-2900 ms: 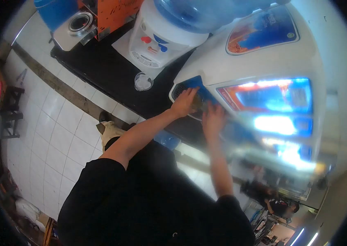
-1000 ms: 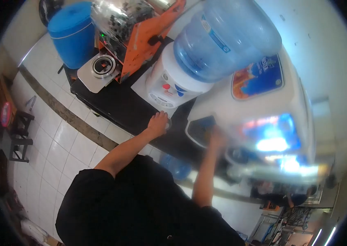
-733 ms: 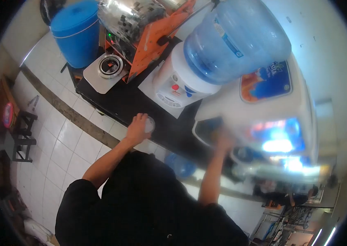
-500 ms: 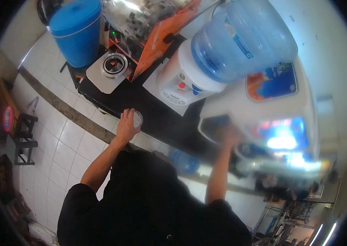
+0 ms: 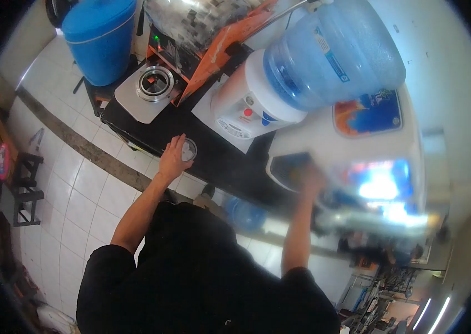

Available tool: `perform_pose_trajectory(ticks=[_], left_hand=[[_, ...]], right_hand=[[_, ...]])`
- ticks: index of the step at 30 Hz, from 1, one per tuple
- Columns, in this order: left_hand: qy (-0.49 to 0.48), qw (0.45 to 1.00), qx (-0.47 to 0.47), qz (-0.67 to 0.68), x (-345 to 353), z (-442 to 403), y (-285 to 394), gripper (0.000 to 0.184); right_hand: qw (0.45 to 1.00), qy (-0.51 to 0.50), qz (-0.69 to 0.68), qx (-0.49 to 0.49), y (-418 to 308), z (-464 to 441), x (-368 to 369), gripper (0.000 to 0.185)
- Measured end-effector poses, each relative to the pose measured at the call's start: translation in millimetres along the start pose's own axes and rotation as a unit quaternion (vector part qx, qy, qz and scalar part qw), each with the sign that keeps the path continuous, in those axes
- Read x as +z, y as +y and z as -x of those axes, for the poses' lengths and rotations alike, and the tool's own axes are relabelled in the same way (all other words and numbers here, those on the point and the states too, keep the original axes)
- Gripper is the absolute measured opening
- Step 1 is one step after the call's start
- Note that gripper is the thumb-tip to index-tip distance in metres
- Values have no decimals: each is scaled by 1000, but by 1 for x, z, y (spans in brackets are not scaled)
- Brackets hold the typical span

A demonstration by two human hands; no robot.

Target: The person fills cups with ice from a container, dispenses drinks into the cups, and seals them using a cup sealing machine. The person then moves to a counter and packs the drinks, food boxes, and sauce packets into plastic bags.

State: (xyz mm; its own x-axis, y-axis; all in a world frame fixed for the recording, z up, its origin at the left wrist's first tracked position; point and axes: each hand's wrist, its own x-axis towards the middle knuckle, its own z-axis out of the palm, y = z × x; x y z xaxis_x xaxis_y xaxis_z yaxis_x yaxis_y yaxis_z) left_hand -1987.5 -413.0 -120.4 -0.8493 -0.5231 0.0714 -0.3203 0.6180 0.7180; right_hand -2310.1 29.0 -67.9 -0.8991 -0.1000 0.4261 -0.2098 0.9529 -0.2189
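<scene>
Black tabletop [image 5: 230, 161] under the left grip [image 5: 174, 160], which's got a clear cup [image 5: 190, 150]; right grip [image 5: 313, 181] by the white machine [image 5: 330, 146], too blurry to tell tbh.

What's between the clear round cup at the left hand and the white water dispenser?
Head view: from the cup, bare black countertop, then the flat white sheet under the dispenser.

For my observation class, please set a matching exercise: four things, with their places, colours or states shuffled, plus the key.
1. Left hand
2. Upturned water bottle
3. Lidded tub
4. Stools

A. Opaque blue
B. On the tiled floor
C. Holding a clear cup
D. Atop the white dispenser

Pairs: 1-C, 2-D, 3-A, 4-B
</scene>
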Motion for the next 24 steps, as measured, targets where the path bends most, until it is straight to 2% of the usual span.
perform_pose_trajectory(ticks=[2,3,5,8,9,11,14,17,19,20,21,23,24], left_hand=[[2,1000,-1,28,-3,1,-2,96],[0,999,-6,40,-5,1,-2,96],[-2,999,-10,53,-4,0,-4,96],[4,998,-19,54,0,-2,-6,97],[3,997,-25,67,0,-2,-6,97],[0,996,-33,81,4,0,-6,98],[14,994,-18,109,10,-1,-8,99],[-15,991,-37,130,12,-3,-7,99],[26,984,-9,175,17,-1,-11,99],[25,984,-10,175,20,-1,-13,99],[23,986,-6,164,22,-2,-14,99],[20,988,-2,155,28,-1,-8,98],[19,988,-13,151,28,-1,-2,97]], right_hand=[[1000,7,20,-7,3,2,1,51],[996,54,28,-65,14,1,10,50],[987,100,36,-124,20,0,14,49],[998,2,55,-41,8,1,6,47],[998,20,-45,-42,6,1,7,47],[988,34,-143,-43,10,2,8,46],[996,17,-42,-78,38,0,26,44],[998,-19,43,-51,41,-1,26,41],[990,42,90,-102,38,-1,23,36],[990,41,91,-102,27,1,16,36],[989,10,-142,-29,20,2,11,44],[930,-19,-364,47,17,3,4,54],[912,-13,-407,38,26,4,17,57]])
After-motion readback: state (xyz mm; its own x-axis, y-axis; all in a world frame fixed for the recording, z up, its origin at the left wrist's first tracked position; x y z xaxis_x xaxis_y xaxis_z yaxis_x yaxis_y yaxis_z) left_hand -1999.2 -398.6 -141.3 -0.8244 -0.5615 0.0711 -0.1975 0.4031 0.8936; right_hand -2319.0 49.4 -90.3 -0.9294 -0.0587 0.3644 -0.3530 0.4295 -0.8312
